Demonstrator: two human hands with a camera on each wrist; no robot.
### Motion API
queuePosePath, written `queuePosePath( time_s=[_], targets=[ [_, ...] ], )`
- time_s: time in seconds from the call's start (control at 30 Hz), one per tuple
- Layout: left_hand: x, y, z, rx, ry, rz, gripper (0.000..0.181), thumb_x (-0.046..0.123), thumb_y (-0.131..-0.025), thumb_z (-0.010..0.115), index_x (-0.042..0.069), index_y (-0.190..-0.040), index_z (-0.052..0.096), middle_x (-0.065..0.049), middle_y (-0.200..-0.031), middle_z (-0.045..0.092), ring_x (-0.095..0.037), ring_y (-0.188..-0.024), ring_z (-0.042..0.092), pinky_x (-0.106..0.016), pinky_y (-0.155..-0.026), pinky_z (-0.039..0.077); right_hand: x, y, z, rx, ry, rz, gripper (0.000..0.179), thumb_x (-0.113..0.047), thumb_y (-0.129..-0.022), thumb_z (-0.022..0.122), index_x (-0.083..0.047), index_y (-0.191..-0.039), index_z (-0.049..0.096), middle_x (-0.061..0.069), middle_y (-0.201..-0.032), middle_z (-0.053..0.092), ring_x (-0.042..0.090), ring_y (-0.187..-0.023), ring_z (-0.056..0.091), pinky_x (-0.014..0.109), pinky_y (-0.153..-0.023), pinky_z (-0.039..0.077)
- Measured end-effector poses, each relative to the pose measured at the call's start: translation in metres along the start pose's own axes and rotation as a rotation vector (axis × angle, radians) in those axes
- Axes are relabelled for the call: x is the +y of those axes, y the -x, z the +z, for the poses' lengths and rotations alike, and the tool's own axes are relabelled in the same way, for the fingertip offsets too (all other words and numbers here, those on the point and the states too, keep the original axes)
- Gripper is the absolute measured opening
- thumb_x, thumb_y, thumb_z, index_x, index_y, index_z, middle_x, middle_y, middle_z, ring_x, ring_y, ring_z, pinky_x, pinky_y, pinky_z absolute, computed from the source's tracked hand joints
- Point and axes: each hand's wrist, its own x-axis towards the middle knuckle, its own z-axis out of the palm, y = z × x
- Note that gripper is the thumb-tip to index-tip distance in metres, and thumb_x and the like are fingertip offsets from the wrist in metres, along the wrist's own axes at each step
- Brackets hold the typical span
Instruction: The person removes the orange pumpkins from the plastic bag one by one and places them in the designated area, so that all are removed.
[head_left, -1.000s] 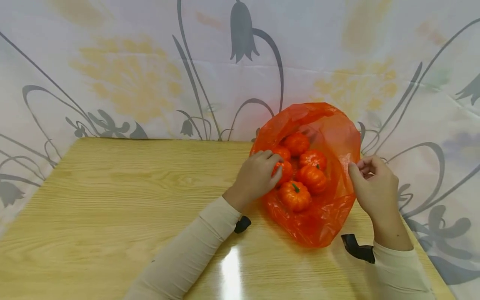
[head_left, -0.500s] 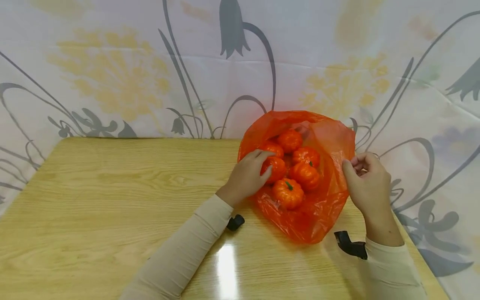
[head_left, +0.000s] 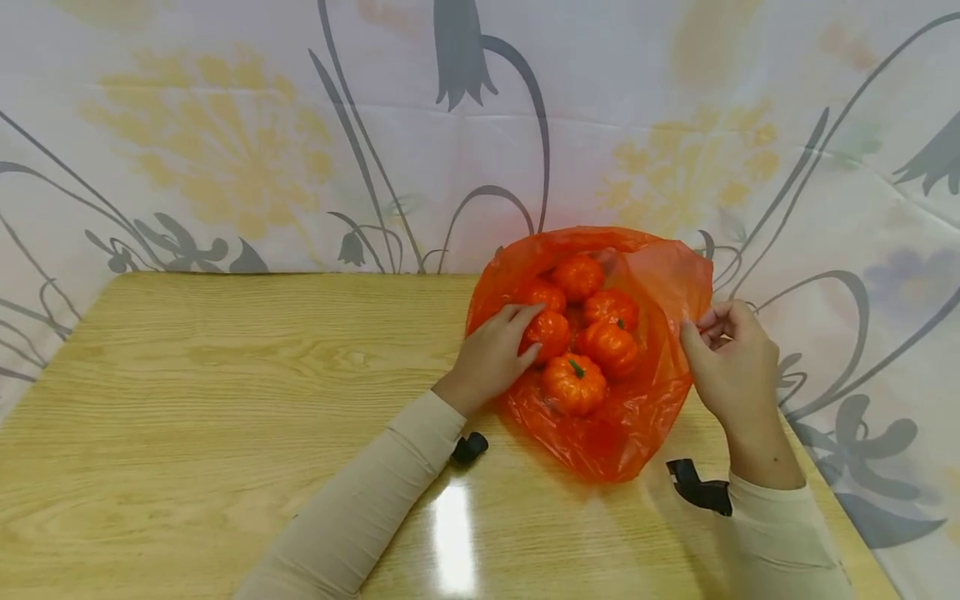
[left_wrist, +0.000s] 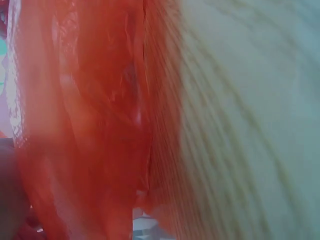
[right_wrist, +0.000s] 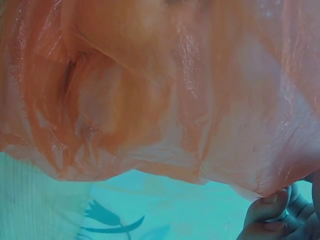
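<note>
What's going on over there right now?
An open red plastic bag sits on the wooden table, with six orange pumpkins visible inside. A person's right hand pinches the bag's right side. Their left hand reaches over its left side to one pumpkin; whether it grips that isn't clear.

You show two hands: one left hand (head_left: 491,354), one right hand (head_left: 738,362); two pale sleeves (head_left: 367,500) on you; before you six orange pumpkins (head_left: 574,387), two with green stems (head_left: 576,369) showing; one orange-red plastic bag (head_left: 600,450); two black pieces (head_left: 701,489); one wooden table (head_left: 225,417); one patterned backdrop (head_left: 262,167)
</note>
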Motion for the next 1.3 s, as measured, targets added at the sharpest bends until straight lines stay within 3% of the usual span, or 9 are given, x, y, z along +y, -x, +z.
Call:
queuePosePath(
  time_s=[0.23, 0.6, 0.93, 1.3],
  targets=[
    [-0.001, 0.000, 0.004, -0.031, 0.026, -0.057, 0.064, 0.033, -0.094, 0.069, 0.021, -0.151, 0.041, -0.012, -0.136, 0.058, -0.033, -0.105, 0.068, -0.045, -0.093, 0.057, -0.002, 0.001, 0.003, 0.011, 0.007, -0.039, 0.010, -0.007, -0.089, 0.062, 0.000, -0.093, 0.056, -0.006, -0.071, 0.050, -0.002, -0.059, 0.042, 0.011, -0.056, 0.034],
    [0.004, 0.002, 0.003, -0.026, 0.055, -0.078, 0.068, 0.031, -0.091, 0.074, 0.018, -0.149, 0.039, -0.012, -0.132, 0.054, -0.034, -0.088, 0.070, -0.043, -0.085, 0.060, -0.004, 0.002, 0.006, 0.004, -0.003, -0.057, 0.007, -0.004, -0.089, 0.058, 0.000, -0.094, 0.055, -0.005, -0.070, 0.050, 0.001, -0.055, 0.042, 0.013, -0.054, 0.034],
    [0.005, 0.002, 0.004, 0.060, 0.041, 0.000, 0.065, 0.031, -0.090, 0.075, 0.018, -0.147, 0.047, -0.009, -0.127, 0.054, -0.028, -0.098, 0.067, -0.038, -0.092, 0.057, -0.003, 0.003, 0.008, -0.006, 0.008, -0.071, 0.007, -0.004, -0.089, 0.056, 0.000, -0.095, 0.056, -0.001, -0.072, 0.052, 0.001, -0.056, 0.042, 0.011, -0.051, 0.035],
    [0.012, 0.001, -0.007, 0.130, 0.090, 0.039, 0.062, 0.029, -0.089, 0.075, 0.018, -0.145, 0.049, -0.008, -0.128, 0.054, -0.025, -0.100, 0.066, -0.035, -0.092, 0.057, -0.005, 0.003, 0.007, -0.032, 0.001, -0.083, 0.008, -0.003, -0.090, 0.055, 0.002, -0.097, 0.056, 0.006, -0.073, 0.053, 0.004, -0.055, 0.042, 0.012, -0.050, 0.035]
  ],
)
